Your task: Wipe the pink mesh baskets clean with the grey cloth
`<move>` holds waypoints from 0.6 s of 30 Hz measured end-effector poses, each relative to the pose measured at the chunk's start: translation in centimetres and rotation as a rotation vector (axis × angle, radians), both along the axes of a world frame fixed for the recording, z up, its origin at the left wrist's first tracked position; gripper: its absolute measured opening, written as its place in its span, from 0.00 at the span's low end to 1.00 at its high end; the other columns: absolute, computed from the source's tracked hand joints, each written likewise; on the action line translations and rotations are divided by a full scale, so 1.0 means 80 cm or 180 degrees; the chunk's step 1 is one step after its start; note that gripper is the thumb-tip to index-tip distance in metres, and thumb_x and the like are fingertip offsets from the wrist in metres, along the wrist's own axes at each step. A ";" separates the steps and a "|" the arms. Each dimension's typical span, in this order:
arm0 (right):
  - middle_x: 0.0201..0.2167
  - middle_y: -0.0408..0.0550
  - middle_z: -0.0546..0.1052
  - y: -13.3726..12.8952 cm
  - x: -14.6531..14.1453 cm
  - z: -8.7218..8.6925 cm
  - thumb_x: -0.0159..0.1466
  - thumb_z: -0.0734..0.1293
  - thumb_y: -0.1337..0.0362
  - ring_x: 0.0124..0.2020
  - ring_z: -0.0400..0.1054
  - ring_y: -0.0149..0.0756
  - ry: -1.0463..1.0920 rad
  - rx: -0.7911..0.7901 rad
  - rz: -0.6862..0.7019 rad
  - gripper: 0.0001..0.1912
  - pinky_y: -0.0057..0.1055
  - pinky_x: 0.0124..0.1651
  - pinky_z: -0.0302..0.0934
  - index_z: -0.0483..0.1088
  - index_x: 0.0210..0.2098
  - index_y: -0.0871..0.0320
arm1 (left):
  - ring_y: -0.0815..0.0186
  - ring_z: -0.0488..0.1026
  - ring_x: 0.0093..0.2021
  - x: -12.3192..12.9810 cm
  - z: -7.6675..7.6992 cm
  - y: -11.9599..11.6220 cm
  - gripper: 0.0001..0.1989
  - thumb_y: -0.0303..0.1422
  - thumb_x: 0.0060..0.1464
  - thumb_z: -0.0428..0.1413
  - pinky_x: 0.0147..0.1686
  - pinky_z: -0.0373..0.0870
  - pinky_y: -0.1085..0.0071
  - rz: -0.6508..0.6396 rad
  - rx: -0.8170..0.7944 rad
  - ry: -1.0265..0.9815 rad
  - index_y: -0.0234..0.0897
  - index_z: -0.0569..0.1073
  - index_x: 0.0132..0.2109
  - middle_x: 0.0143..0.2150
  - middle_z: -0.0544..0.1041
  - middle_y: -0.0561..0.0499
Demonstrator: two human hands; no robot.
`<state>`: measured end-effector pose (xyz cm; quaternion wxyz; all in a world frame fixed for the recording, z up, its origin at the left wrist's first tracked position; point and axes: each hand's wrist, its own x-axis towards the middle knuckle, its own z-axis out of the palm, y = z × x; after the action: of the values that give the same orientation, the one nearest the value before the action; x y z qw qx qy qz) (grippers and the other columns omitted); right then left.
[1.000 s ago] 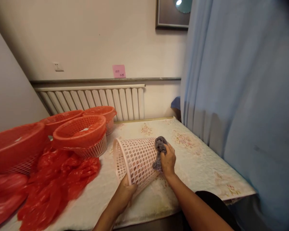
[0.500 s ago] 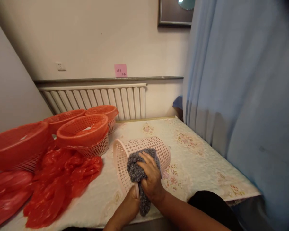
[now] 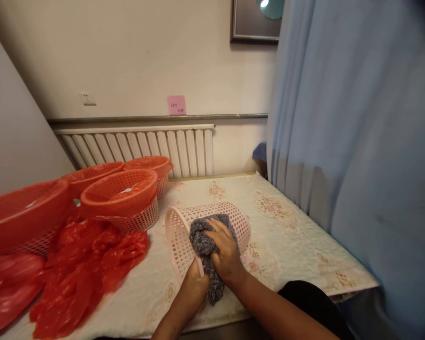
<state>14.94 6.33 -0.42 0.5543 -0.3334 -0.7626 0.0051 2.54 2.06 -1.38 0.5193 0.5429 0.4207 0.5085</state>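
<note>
A pale pink perforated plastic basket [image 3: 179,236] lies on its side on the flowered table cover [image 3: 286,245], its mouth turned to the left. The near rim is gripped by my left hand [image 3: 193,285], with the thumb along the edge. My right hand [image 3: 226,250] presses a dark grey fuzzy cloth [image 3: 201,238] against the basket's outer wall, fingers curled over the folds. One end of the cloth hangs down between my two hands. The palm side of my right hand is hidden.
Several baskets lined with red plastic bags [image 3: 120,193] stand at the left. Crumpled red bags [image 3: 88,274] lie in front of them. Behind the table is a white radiator [image 3: 156,146]; a blue curtain [image 3: 326,118] hangs along the right. A dark rounded shape [image 3: 304,302] juts in at the bottom right.
My right hand and the cloth have shifted slightly up and to the right along the basket wall. My left hand stays at the rim, and the basket lies nearly as before.
</note>
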 end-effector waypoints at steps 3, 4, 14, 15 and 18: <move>0.58 0.49 0.69 0.035 0.027 -0.007 0.45 0.56 0.77 0.62 0.57 0.41 0.0026 -0.0161 -0.0252 0.33 0.47 0.64 0.53 0.70 0.50 0.57 | 0.55 0.70 0.56 0.001 0.003 0.000 0.26 0.22 0.44 0.52 0.62 0.58 0.56 -0.0081 -0.0059 -0.0120 0.34 0.71 0.53 0.52 0.78 0.48; 0.56 0.49 0.70 0.048 0.040 -0.011 0.46 0.56 0.77 0.61 0.58 0.41 0.0078 -0.0268 -0.0434 0.32 0.45 0.64 0.53 0.71 0.49 0.57 | 0.55 0.70 0.57 0.001 0.004 -0.001 0.27 0.22 0.44 0.52 0.62 0.58 0.56 -0.0110 -0.0088 -0.0098 0.35 0.71 0.54 0.52 0.78 0.48; 0.51 0.57 0.73 0.097 0.091 -0.057 0.53 0.56 0.72 0.56 0.63 0.45 0.1086 -0.0752 -0.1845 0.23 0.49 0.61 0.55 0.72 0.46 0.61 | 0.56 0.68 0.59 -0.021 0.008 0.013 0.31 0.22 0.43 0.52 0.65 0.53 0.56 -0.0423 -0.0084 -0.0125 0.37 0.69 0.58 0.56 0.76 0.48; 0.52 0.56 0.72 0.089 0.078 -0.057 0.53 0.56 0.73 0.57 0.62 0.45 0.1066 -0.0711 -0.1790 0.23 0.49 0.62 0.54 0.72 0.46 0.61 | 0.56 0.68 0.59 -0.023 0.010 0.015 0.31 0.22 0.42 0.52 0.64 0.54 0.56 -0.0474 -0.0100 -0.0145 0.37 0.69 0.57 0.55 0.76 0.48; 0.57 0.51 0.69 0.048 0.032 -0.048 0.51 0.56 0.75 0.61 0.58 0.42 0.0822 -0.0420 -0.1199 0.27 0.49 0.64 0.51 0.71 0.48 0.58 | 0.55 0.70 0.56 -0.025 0.015 0.020 0.31 0.21 0.40 0.51 0.62 0.58 0.55 -0.0568 -0.0146 -0.0200 0.34 0.71 0.55 0.51 0.78 0.47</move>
<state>17.50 10.21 -4.28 0.6154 -0.5019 -0.6078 -0.0059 0.53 3.68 -0.19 0.5877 0.5500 0.3658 0.4673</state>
